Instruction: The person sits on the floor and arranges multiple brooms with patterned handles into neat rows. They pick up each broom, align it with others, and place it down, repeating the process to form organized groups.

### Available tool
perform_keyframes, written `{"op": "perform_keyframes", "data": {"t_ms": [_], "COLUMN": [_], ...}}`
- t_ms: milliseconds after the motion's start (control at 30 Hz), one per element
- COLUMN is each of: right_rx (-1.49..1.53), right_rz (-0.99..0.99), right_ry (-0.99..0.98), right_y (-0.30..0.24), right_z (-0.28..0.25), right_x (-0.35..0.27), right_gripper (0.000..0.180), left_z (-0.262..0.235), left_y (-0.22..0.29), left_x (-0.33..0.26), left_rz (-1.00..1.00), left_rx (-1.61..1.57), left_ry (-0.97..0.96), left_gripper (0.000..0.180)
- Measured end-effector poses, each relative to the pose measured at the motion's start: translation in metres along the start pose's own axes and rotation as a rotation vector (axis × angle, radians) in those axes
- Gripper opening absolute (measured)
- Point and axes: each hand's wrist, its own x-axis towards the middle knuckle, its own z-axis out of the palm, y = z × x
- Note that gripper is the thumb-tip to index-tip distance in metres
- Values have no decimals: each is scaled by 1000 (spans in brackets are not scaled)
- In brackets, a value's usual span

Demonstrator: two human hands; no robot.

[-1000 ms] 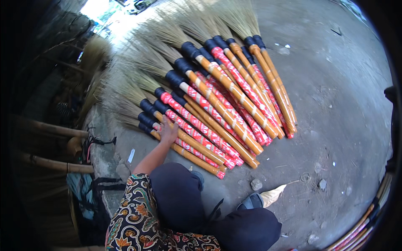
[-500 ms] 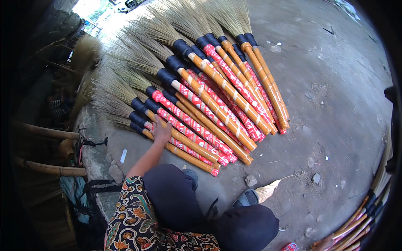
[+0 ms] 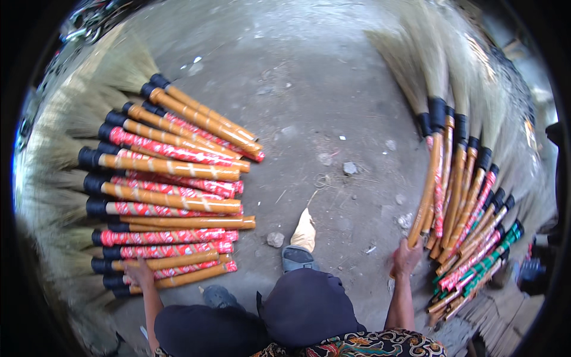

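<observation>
Two fans of grass brooms lie on the concrete ground. The left pile (image 3: 166, 196) has orange and red patterned handles pointing right, with black collars and straw heads at the far left. My left hand (image 3: 140, 273) rests on the nearest orange handle (image 3: 178, 276) of that pile. The right pile (image 3: 464, 202) has handles pointing down toward me, some green. My right hand (image 3: 406, 259) grips the end of the leftmost orange handle (image 3: 428, 184) of the right pile.
My knees in dark trousers (image 3: 297, 309) and a sandalled foot (image 3: 300, 244) are at the bottom centre. Small stones (image 3: 275, 239) and debris dot the grey concrete ground (image 3: 309, 107) between the piles. Dark objects stand at the far right edge (image 3: 535, 268).
The view has swung right, bringing the second broom pile into sight. My left hand stays on the left pile's nearest handle; my right hand now grips a handle in the right pile.
</observation>
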Motion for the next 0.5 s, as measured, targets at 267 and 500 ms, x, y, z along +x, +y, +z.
{"op": "perform_keyframes", "data": {"t_ms": [267,500], "right_rx": [86,272], "right_rz": [-563,-954], "right_ry": [-294,-922], "right_y": [-133,-265], "right_z": [41,136], "right_x": [-50,-160], "right_gripper": [22,32], "left_z": [16,-26], "left_y": [-7,5], "left_x": [-9,-38], "left_rz": [131,14], "left_rx": [-117,-440], "left_ry": [24,60], "left_gripper": [93,86]}}
